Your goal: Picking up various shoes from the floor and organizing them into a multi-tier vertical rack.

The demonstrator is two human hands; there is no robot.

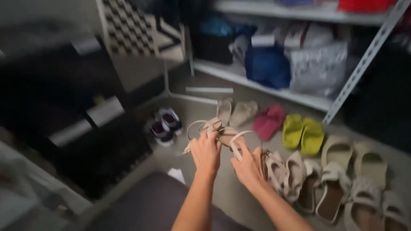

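Both forearms are raised over the floor; 1 beige strappy sandal point(220, 132) is held between the left hand point(206, 153) and the right hand point(247, 166), fingers closed on its straps, its long axis running left to right.

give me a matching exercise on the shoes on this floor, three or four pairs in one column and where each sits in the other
Things:
1. beige strappy sandals
2. yellow-green slides
3. pink slippers
4. dark sneakers with white soles

Places:
a. left, near the black furniture
b. held in both hands
c. just left of the yellow-green pair
d. in front of the white shelf's diagonal brace

Pairs: 1-b, 2-d, 3-c, 4-a
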